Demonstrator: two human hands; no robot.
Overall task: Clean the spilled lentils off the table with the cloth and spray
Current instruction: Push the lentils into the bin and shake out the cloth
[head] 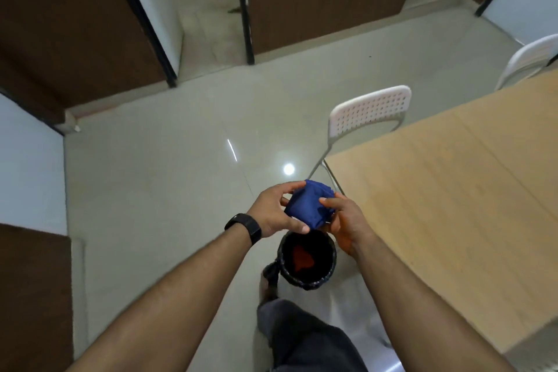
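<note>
Even, moderately dim indoor light from overhead; a round glare spot and a thin bright streak reflect off the glossy floor point(169, 190) ahead of me. Shadows are soft. Wide-angle distortion bends the door frames at the edges. My forearms and trousers show slight blur.

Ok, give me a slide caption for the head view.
Both hands, left and right, hold a bunched blue cloth above a black-lined bin.

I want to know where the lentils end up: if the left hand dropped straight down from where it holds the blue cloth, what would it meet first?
Probably the black-lined bin. The left hand grips the blue cloth above it with the right hand, though depth is unclear from one view.
</note>
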